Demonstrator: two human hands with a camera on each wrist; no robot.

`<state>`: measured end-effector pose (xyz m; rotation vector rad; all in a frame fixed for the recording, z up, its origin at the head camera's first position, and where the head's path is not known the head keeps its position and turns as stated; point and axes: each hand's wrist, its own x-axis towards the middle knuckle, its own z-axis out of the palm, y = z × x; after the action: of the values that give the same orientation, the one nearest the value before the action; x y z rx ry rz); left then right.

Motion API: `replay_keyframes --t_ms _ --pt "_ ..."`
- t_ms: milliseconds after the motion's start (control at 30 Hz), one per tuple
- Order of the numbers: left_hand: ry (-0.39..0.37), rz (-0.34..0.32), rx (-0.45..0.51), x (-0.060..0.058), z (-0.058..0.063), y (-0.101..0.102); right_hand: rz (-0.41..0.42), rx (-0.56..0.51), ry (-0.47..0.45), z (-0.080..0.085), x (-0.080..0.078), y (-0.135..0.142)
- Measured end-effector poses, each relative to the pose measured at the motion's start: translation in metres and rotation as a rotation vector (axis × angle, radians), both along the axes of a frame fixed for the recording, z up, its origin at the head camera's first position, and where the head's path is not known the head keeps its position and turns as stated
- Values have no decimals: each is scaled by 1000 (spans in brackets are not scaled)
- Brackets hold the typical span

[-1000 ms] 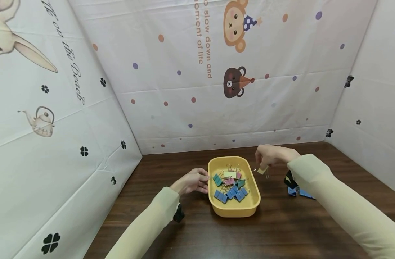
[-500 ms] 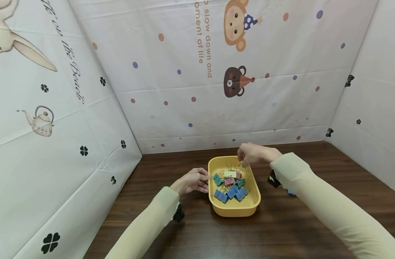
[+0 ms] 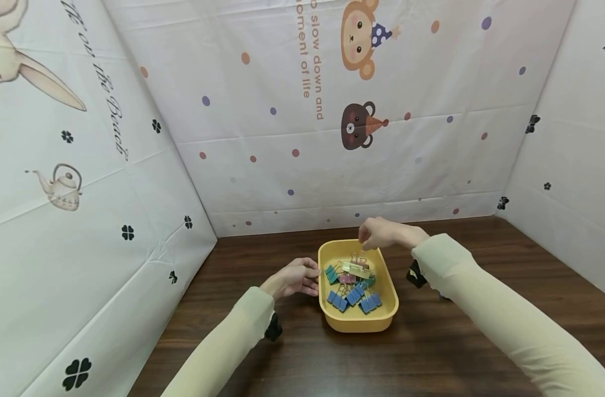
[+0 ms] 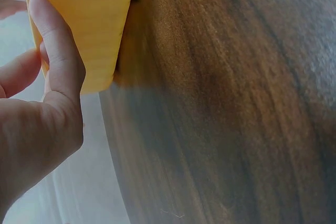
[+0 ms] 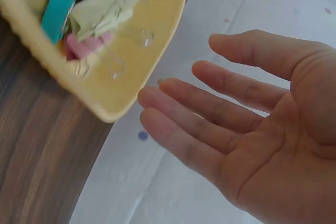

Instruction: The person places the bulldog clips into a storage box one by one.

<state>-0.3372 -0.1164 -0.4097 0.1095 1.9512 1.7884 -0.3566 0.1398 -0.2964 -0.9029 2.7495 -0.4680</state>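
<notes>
A yellow plastic bin (image 3: 360, 326) stands on the dark wood table. Binder clips lie inside it: blue clips (image 3: 354, 295), teal clips (image 3: 331, 274), a pink clip (image 3: 347, 279) and pale yellow clips (image 3: 355, 269) near the far end. My left hand (image 3: 294, 277) rests its fingers against the bin's left side, a fingertip right at the rim in the left wrist view. Over the bin's far right corner is my right hand (image 3: 381, 233). The right wrist view shows it with spread, relaxed fingers (image 5: 194, 124) and nothing in them.
A bit of blue (image 3: 445, 296) shows on the table beside the right sleeve (image 3: 510, 303), which covers the area around it. Printed white sheets (image 3: 272, 176) hang behind the table and along both sides.
My right hand has moved left from beside the bin to over its far corner and let go of a pale yellow binder clip, which now lies among the others. The left hand stays put.
</notes>
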Motion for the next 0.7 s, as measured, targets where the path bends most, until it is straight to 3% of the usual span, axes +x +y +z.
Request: replay_keyframes --t_ms 167,267,500,700 --pt "-1 1 1 0 0 0 -31 36 88 -3 -4 29" --pt "-2 4 1 -1 0 0 -62 47 81 -8 -4 50" --pt "-1 -1 -1 -1 -1 0 -226 49 -120 -19 4 97" --pt "-3 7 -5 -2 -2 0 -331 44 -229 -33 14 127"
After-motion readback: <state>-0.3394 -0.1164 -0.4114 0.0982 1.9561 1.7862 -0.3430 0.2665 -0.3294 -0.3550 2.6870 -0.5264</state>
